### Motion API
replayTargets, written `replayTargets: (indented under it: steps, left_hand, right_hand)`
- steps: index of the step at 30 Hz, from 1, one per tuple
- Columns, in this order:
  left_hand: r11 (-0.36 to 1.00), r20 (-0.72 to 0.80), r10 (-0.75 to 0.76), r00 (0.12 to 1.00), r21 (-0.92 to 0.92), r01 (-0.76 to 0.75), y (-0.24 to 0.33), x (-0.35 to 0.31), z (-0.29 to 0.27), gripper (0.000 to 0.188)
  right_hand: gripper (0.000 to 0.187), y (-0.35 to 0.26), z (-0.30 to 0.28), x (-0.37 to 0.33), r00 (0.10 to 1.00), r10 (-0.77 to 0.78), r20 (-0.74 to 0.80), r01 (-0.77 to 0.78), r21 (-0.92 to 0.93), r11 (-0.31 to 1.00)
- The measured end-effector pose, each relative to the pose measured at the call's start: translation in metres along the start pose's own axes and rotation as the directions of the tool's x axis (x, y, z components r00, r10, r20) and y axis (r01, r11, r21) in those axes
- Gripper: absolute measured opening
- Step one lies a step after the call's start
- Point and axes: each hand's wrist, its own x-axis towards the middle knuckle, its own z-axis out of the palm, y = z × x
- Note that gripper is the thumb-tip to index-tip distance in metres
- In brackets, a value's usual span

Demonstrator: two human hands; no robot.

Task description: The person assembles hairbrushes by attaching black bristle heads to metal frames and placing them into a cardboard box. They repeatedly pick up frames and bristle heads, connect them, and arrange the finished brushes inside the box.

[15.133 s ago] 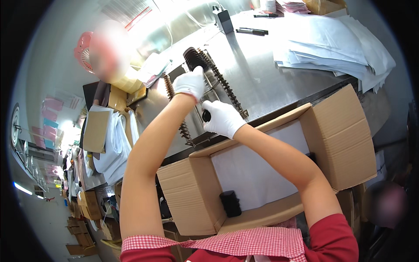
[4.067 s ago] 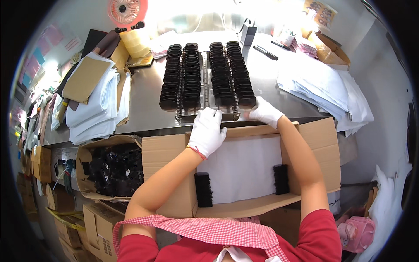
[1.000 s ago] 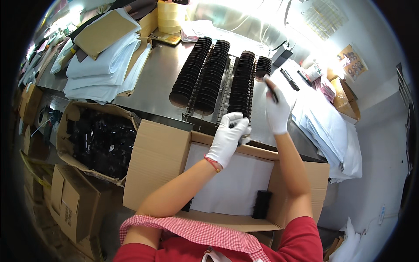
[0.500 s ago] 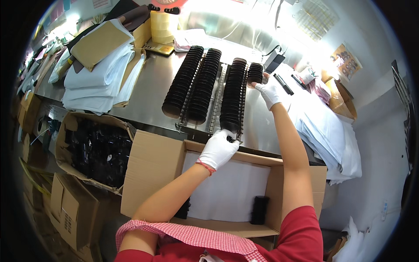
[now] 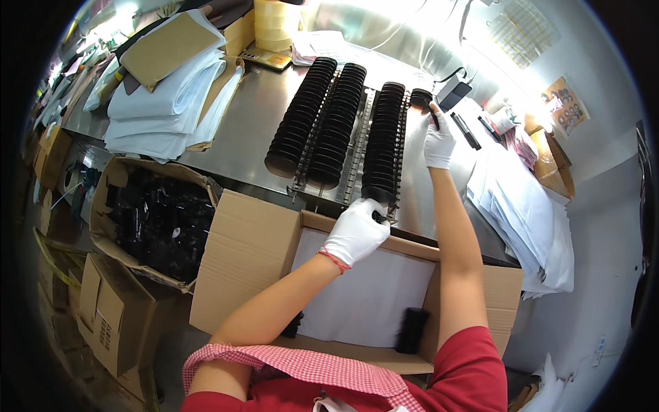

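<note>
Steel tabletop across the upper middle bears a rack of black discs. Near centre, the left hand bends inward, curled around a small dark piece; upper right of centre, the right hand reaches upward, fingers pinching a thin dark piece.

A dark item is mostly covered by the left hand; the thin dark piece in the right hand is too small to be identified. Below the left hand, a black block is partly concealed by the forearm.
</note>
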Motion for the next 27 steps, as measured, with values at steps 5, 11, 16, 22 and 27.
replayTargets:
  steps: [5, 11, 16, 22, 27]
  left_hand:
    - [0.313, 0.181, -0.268, 0.946, -0.913, 0.263, 0.04, -0.017, -0.018, 0.048]
    - [0.162, 0.242, -0.399, 0.884, -0.931, 0.328, 0.046, -0.021, -0.019, 0.024]
    - [0.873, -0.028, -0.178, 0.984, -0.465, 0.144, 0.003, -0.011, -0.007, 0.022]
    - [0.994, -0.035, -0.074, 0.997, -0.085, 0.071, -0.002, -0.004, -0.013, 0.024]
    - [0.983, -0.026, -0.117, 0.993, -0.147, 0.112, -0.004, -0.003, -0.014, 0.026]
  right_hand:
    - [0.03, -0.156, -0.057, -0.038, 0.881, 0.25, 0.401, -0.305, 0.078, 0.949]
    - [0.038, -0.173, -0.081, -0.044, 0.615, -0.32, 0.721, 0.11, 0.323, 0.94]
    - [0.073, -0.055, -0.011, 0.024, 0.841, 0.404, 0.359, -0.354, -0.2, 0.914]
    - [0.032, 0.045, 0.049, 0.055, 0.697, 0.533, 0.48, -0.714, 0.39, 0.582]
    - [0.024, 0.031, 0.076, 0.027, 0.946, 0.289, 0.148, -0.308, 0.13, 0.942]
